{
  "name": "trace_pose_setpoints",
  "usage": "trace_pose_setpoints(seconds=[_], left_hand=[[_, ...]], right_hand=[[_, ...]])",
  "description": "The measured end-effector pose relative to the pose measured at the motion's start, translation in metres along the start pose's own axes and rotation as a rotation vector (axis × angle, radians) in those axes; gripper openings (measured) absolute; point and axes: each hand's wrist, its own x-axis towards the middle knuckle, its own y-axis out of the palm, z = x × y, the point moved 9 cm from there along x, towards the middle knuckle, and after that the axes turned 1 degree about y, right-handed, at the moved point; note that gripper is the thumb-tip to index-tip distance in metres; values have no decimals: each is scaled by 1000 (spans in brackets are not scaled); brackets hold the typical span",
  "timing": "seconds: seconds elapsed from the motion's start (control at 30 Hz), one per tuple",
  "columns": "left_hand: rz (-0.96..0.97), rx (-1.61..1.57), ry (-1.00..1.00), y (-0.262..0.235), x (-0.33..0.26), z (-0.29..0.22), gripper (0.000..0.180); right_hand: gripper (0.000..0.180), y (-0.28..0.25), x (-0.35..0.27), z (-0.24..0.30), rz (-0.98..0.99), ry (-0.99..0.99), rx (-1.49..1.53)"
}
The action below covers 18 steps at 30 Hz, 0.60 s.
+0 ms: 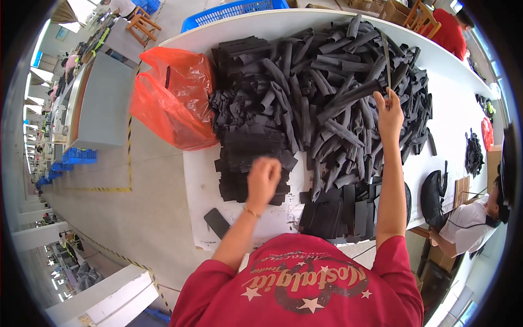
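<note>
My right hand [389,111] is pinched on the lower end of a long, thin, pale flat stick [387,57], which points away over the heap. A rolled dark fabric piece [348,101] lies right beside those fingertips; I cannot tell whether they touch it. Loose black fabric tubes [327,71] make up the heap under and around this hand. My left hand [264,179], slightly blurred, is curled closed above neat stacks of flat black pieces [250,146]. Whatever it may hold is hidden. Nearer to me, more flat black pieces [340,215] lie along the front edge.
A red plastic bag [173,101] stands at the table's left edge. A black phone-like slab [217,222] lies at the front left. A blue basket [234,13] is beyond the white table's raised far edge [305,17]. To the right, another person [468,229] sits near a black bag [433,199].
</note>
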Motion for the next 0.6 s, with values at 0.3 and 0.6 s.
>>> trace_pose_setpoints(seconds=[0.3, 0.6], left_hand=[[489, 404, -41, 8, 29, 100, 11], [474, 56, -208, -27, 13, 93, 18]], right_hand=[[17, 19, -169, -11, 761, 18, -81], [14, 20, -219, 6, 902, -250, -37]])
